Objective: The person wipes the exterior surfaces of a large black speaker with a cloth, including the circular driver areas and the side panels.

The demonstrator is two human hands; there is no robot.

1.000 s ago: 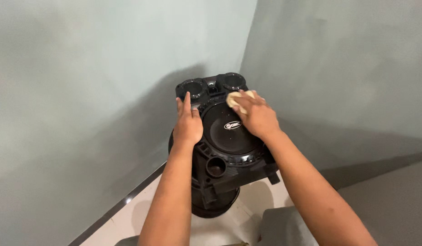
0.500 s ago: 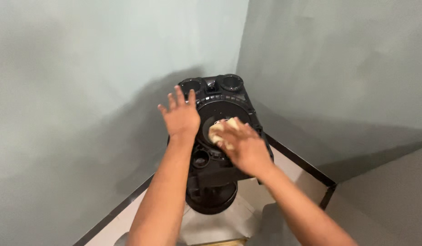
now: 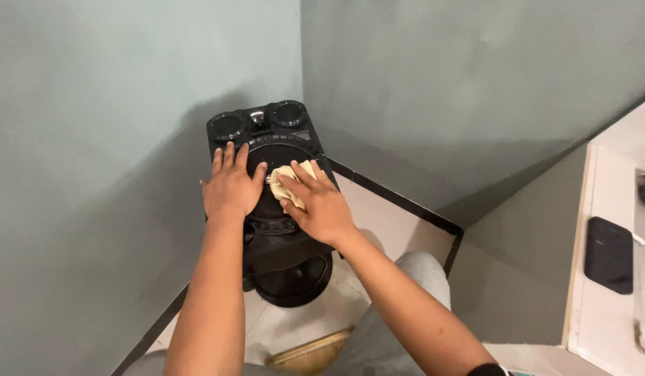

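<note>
walls (image 3: 406,83) close behind speaker (image 3: 267,139) | floor (image 3: 392,219) right open

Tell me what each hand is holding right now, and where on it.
The right hand presses a pale yellow cloth flat under its fingers against the front of the black speaker. The left hand grips nothing; its palm lies flat on the speaker's left side.

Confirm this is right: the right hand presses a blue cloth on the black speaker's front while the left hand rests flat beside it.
Not quite. The cloth under the right hand is pale yellow, not blue, as the head view shows. The left hand does rest flat on the black speaker.
</note>
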